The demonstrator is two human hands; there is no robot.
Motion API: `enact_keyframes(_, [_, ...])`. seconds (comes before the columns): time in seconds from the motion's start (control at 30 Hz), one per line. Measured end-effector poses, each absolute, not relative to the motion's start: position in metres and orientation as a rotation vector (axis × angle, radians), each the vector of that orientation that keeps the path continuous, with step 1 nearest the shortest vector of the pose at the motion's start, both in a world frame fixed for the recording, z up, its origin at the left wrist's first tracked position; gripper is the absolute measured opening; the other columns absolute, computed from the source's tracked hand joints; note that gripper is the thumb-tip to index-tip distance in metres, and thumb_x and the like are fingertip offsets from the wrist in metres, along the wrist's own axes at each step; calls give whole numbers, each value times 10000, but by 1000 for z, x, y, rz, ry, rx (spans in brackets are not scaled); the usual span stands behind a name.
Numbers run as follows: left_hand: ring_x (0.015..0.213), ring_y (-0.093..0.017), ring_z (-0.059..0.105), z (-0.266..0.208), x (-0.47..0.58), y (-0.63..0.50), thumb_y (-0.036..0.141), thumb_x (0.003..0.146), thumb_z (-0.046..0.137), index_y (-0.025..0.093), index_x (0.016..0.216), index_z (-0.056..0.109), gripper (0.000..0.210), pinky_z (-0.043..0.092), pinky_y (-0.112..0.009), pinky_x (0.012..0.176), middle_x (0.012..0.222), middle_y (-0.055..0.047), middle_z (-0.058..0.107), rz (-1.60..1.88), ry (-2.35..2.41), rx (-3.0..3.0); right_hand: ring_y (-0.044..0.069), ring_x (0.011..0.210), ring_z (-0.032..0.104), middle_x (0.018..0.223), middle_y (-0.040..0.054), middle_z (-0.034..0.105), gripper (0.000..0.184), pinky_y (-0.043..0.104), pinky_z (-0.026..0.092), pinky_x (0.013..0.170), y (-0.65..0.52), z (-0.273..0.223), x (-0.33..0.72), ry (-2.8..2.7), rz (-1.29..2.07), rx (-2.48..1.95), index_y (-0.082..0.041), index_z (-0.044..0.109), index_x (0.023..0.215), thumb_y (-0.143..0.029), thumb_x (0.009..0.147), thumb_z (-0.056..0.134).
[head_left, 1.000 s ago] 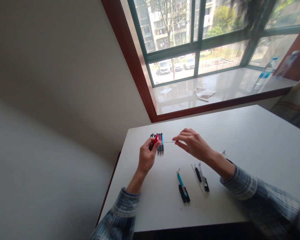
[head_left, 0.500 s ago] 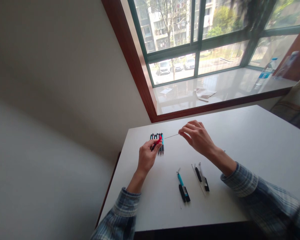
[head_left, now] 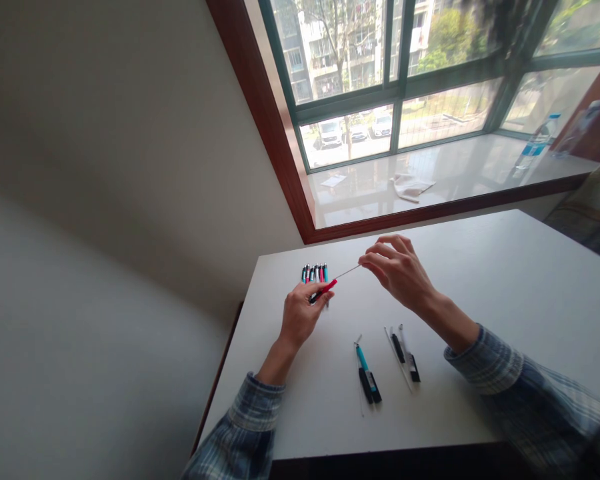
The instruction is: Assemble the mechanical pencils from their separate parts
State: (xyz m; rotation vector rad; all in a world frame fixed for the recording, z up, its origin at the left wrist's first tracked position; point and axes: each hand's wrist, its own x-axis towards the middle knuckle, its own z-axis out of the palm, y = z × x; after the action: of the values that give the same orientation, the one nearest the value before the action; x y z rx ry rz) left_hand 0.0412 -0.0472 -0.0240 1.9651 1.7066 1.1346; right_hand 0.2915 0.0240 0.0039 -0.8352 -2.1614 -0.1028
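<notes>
My left hand [head_left: 301, 312] is closed around a red and black pen barrel [head_left: 329, 287], its red end tilted up to the right. Between thumb and fingertips, my right hand [head_left: 397, 270] pinches one end of a thin pen refill [head_left: 349, 272]. The refill's other end meets the open red end of the barrel; whether it is inside, I cannot tell. Behind my left hand lies a row of several pens [head_left: 316, 272], partly covered by that hand. Nearer on the table are a blue and black disassembled pen [head_left: 363, 360] and a group of white and black pen parts [head_left: 398, 348].
The white table [head_left: 480, 280] stands against a wall [head_left: 130, 200] on the left. Beyond its far edge is a window sill [head_left: 365, 197] with a crumpled cloth [head_left: 411, 188], a piece of paper [head_left: 333, 181] and a water bottle [head_left: 534, 148].
The barrel in my left hand has moved slightly right and tipped toward the refill. The gap between refill and barrel has closed. My right hand has stayed almost in place.
</notes>
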Motion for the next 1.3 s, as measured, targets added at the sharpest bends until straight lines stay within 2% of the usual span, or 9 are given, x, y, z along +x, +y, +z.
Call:
enact_keyframes(0.4, [932, -235, 681, -22, 45, -49, 369, 918, 729, 255, 1075, 824, 216, 518, -363, 863, 1001, -59, 806, 1069, 1747, 2035, 283, 1134, 573, 1035, 50, 768, 139, 496, 393, 1057, 21, 6, 287, -2232, -148, -821, -244, 757, 967, -187, 1001, 635])
enact_keyframes(0.57, [838, -224, 644, -23, 52, -50, 406, 932, 709, 276, 1101, 819, 241, 510, -346, 785, 944, -51, 803, 962, 1749, 2136, 273, 1182, 561, 1069, 42, 751, 212, 530, 329, 1162, 9, 9, 276, -2313, -190, -732, -251, 754, 993, -89, 983, 617])
enact_keyframes(0.73, [816, -218, 651, -24, 53, -50, 426, 933, 702, 279, 1116, 819, 262, 513, -335, 772, 920, -52, 794, 967, 1732, 2100, 268, 1172, 573, 1029, 18, 752, 209, 585, 260, 1222, 8, 9, 277, -2317, -183, -724, -278, 759, 979, -108, 978, 638])
enact_keyframes(0.9, [821, -223, 654, -24, 52, -50, 424, 923, 711, 285, 1104, 823, 254, 517, -336, 766, 934, -55, 797, 971, 1715, 2092, 276, 1181, 578, 1012, 20, 757, 229, 621, 256, 1228, 9, 10, 278, -2338, -188, -722, -290, 775, 976, -95, 959, 656])
enact_keyframes(1.3, [781, -211, 651, -26, 52, -49, 443, 915, 717, 269, 1100, 826, 277, 503, -331, 733, 863, -50, 790, 977, 1710, 2043, 263, 1160, 582, 1012, 19, 747, 219, 603, 260, 1230, 9, 10, 278, -2336, -160, -727, -291, 768, 978, -107, 968, 649])
